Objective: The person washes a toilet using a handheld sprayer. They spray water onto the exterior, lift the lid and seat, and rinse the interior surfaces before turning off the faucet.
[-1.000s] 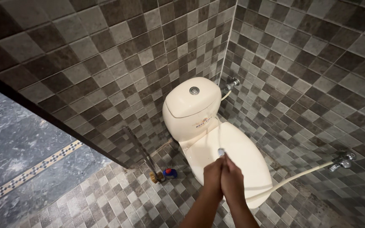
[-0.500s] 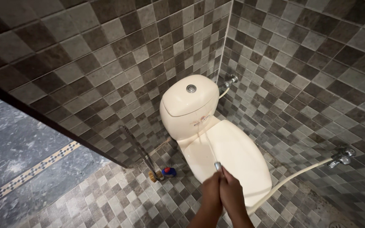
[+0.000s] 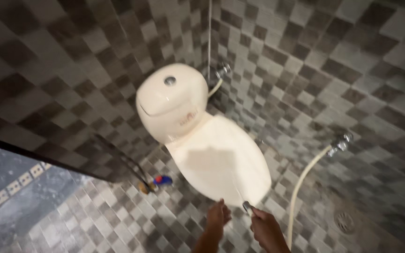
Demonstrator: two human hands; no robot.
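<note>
A cream toilet [image 3: 216, 159] with its lid down stands in the tiled corner, its round cistern [image 3: 172, 100] behind. My right hand [image 3: 266, 229] grips a small metal spray nozzle [image 3: 247, 206] at the end of a pale hose [image 3: 296, 192]. The hose runs up to a chrome wall tap [image 3: 341, 143] on the right. The nozzle points toward the front of the toilet lid. My left hand [image 3: 217, 218] is just left of the nozzle, fingers apart and holding nothing. The picture is blurred.
A long-handled brush [image 3: 123, 164] leans against the left wall with a red and blue object [image 3: 162, 180] at its foot. A second chrome valve [image 3: 221, 71] sits behind the cistern. A round floor drain [image 3: 345, 221] lies at the lower right. A dark door edge crosses the left.
The view swung so the toilet shifted left. My hands drew back toward the toilet's front edge. My left hand came off the nozzle and now hangs free beside it.
</note>
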